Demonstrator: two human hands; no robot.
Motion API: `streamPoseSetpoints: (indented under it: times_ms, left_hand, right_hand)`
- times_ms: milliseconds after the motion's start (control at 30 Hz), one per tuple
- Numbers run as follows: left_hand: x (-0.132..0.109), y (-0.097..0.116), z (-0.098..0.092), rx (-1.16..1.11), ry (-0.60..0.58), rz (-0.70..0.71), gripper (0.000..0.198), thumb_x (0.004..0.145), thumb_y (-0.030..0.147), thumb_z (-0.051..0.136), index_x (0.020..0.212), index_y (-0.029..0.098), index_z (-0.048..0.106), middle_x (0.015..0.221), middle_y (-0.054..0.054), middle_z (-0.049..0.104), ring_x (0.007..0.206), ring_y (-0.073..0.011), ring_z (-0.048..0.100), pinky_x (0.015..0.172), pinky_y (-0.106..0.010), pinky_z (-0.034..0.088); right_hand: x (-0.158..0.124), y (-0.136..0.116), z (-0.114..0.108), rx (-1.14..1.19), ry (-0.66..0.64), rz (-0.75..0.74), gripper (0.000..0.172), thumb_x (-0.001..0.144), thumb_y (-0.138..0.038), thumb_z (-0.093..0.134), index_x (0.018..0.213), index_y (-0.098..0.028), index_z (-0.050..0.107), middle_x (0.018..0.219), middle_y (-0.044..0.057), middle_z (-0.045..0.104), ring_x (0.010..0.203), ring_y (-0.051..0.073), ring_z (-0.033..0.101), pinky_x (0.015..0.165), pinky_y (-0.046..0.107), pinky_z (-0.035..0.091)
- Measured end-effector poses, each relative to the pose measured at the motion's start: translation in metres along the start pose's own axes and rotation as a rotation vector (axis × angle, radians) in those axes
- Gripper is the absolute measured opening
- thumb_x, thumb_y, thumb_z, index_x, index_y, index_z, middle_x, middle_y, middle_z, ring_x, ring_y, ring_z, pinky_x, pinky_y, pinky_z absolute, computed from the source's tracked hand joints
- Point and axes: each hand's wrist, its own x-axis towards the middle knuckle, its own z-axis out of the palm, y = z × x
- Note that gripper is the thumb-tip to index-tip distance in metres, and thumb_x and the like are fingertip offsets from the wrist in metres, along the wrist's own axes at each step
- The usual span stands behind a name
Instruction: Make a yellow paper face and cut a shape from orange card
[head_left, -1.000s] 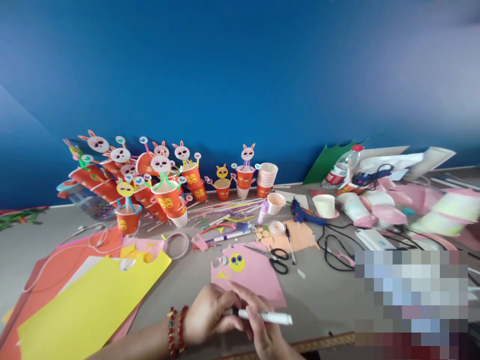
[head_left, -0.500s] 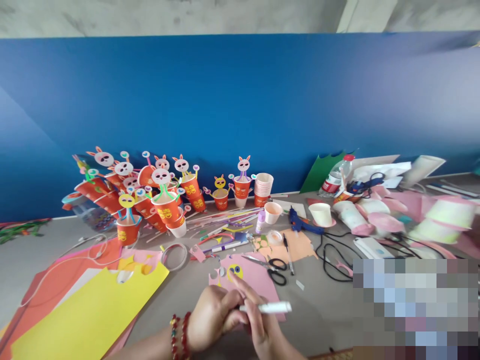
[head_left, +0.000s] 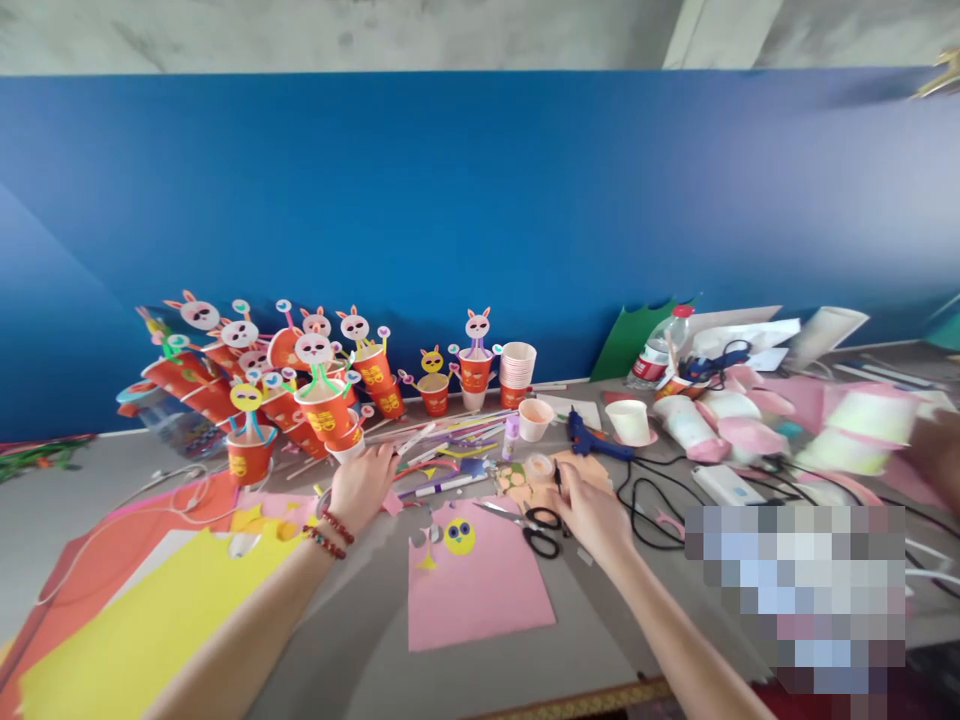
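Note:
My left hand (head_left: pixel 365 490), with red beaded bracelets at its wrist, reaches to the strip of craft sticks and markers left of centre. Its fingertips close on the end of a white marker (head_left: pixel 414 437). On the right, my right hand (head_left: pixel 596 508) pinches a black pen (head_left: pixel 557 476) over the orange paper; its fingers hide most of the pen. Between my hands lies a pink paper sheet (head_left: pixel 484 600) bearing a yellow round face (head_left: pixel 460 537) with blue-grey eyes. Black-handled scissors (head_left: pixel 541 530) rest on the sheet's right edge, beside my right hand.
Red paper cups (head_left: pixel 324 412) with rabbit heads crowd the back left. Yellow paper (head_left: pixel 150 620) covers the front left. A blue glue gun (head_left: pixel 592 440), a white cup (head_left: pixel 628 422) and black cables (head_left: pixel 649 525) lie right. Part of another person shows at the far right edge.
My hands have parted from above the pink sheet. The left went forward and left with the white marker; the right moved forward and right and took hold of the black pen.

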Motion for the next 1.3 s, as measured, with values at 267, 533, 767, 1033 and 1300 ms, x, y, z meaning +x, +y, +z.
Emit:
streamPoseSetpoints:
  times_ms: [267,533,767,1033,1300]
  left_hand:
    - [-0.042,0.032,-0.018,-0.134,-0.141,0.293,0.018,0.096,0.024,0.046,0.100,0.022,0.064,0.102,-0.007,0.066,0.099,-0.0217,0.062,0.089,-0.037,0.051]
    - [-0.086,0.051,0.003,-0.328,-0.284,0.466,0.031,0.095,0.017,0.046,0.124,0.018,0.058,0.126,-0.010,0.064,0.114,-0.0238,0.056,0.099,-0.041,0.049]
    - [-0.086,0.052,0.004,-0.268,-0.329,0.505,0.030,0.096,0.024,0.049,0.124,0.017,0.059,0.126,-0.010,0.065,0.114,-0.0263,0.057,0.097,-0.044,0.050]
    - [-0.083,0.056,-0.001,-0.211,-0.391,0.507,0.031,0.096,0.025,0.049,0.123,0.016,0.060,0.130,-0.009,0.063,0.115,-0.0275,0.056,0.097,-0.044,0.050]
    - [-0.086,0.054,0.002,-0.219,-0.459,0.457,0.043,0.094,0.034,0.056,0.134,0.019,0.053,0.134,-0.008,0.059,0.121,-0.0270,0.051,0.103,-0.044,0.044]
  right_hand:
    - [0.000,0.019,-0.005,0.433,0.081,-0.004,0.032,0.084,-0.030,0.052,0.109,-0.020,0.068,0.072,0.004,0.071,0.063,0.022,0.064,0.055,0.028,0.042]
    - [-0.045,-0.020,-0.026,1.632,-0.083,-0.017,0.032,0.079,-0.041,0.072,0.103,-0.021,0.065,0.076,0.005,0.065,0.064,0.018,0.058,0.054,0.028,0.042]
    - [-0.054,-0.093,-0.008,1.467,-0.286,-0.021,0.036,0.092,-0.054,0.054,0.082,-0.020,0.058,0.048,-0.007,0.045,0.041,0.010,0.041,0.044,0.022,0.036]
    - [-0.032,-0.127,0.020,1.120,-0.187,-0.209,0.009,0.081,-0.019,0.055,0.073,-0.020,0.057,0.062,-0.004,0.058,0.056,0.013,0.052,0.054,0.022,0.039]
    - [-0.035,-0.124,0.034,1.008,-0.056,-0.269,0.013,0.085,-0.018,0.052,0.073,-0.021,0.053,0.066,-0.003,0.056,0.061,0.013,0.053,0.057,0.022,0.040]
